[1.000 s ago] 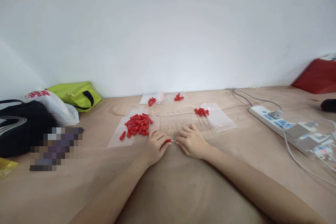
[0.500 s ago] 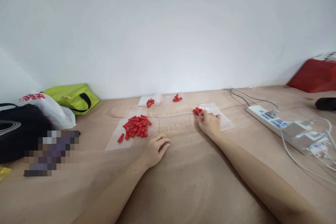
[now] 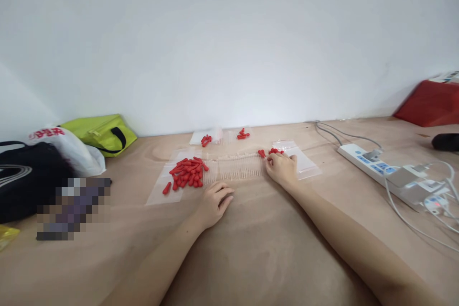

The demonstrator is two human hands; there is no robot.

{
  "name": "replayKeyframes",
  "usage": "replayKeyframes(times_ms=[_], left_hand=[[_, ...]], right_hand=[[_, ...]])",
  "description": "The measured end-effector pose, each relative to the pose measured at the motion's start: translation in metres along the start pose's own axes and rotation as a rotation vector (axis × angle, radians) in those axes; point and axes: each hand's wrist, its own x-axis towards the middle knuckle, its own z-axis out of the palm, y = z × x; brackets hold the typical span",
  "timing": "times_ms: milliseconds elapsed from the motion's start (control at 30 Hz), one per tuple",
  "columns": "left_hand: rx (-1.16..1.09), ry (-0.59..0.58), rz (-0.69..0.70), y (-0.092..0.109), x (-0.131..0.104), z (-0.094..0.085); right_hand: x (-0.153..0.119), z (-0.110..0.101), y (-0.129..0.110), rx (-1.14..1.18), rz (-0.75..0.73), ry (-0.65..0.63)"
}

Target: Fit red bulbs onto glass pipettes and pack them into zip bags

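Observation:
My left hand [image 3: 215,203] rests on the table, fingers loosely bent and thumb apart, holding nothing. It lies just in front of a row of thin clear tubes [image 3: 238,168] laid side by side. At the right end of that row, my right hand [image 3: 281,168] is closed, its fingertips at a small red rubber bulb [image 3: 261,153]. Exactly how they grip it is partly hidden. Behind that hand, more red bulbs [image 3: 276,151] show beside a clear zip bag [image 3: 301,160]. A larger heap of red bulbs [image 3: 186,171] lies on a plastic bag [image 3: 158,191] at left.
Two small groups of red bulbs [image 3: 206,140] lie on bags near the wall. A white power strip [image 3: 366,165] with chargers and cables is at right. A black bag [image 3: 32,177], a white plastic bag [image 3: 86,158] and a lime-green bag [image 3: 107,134] stand at left.
My right hand has shifted slightly left toward the tube row, and red bulbs now show at its fingertips and behind it. My left hand stays put; the view has shifted a little.

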Motion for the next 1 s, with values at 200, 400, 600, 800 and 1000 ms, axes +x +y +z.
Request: replayKeyframes(times_ms=[200, 400, 600, 800, 1000], left_hand=[[-0.006, -0.014, 0.001, 0.0, -0.002, 0.002], [0.316, 0.139, -0.175, -0.002, 0.001, -0.005], [0.683, 0.19, -0.494, -0.024, 0.019, -0.029], [0.75, 0.095, -0.586, -0.035, 0.041, -0.033], [0.819, 0.09, -0.572, -0.04, 0.05, -0.027]], right_hand=[[0.008, 0.001, -0.016, -0.038, -0.001, -0.125], [0.017, -0.002, -0.018, -0.102, 0.169, -0.304], [0.027, -0.005, -0.018, -0.148, 0.221, -0.449], [0.031, -0.001, -0.024, -0.151, 0.224, -0.452], [0.028, 0.006, -0.029, -0.138, 0.21, -0.403]])
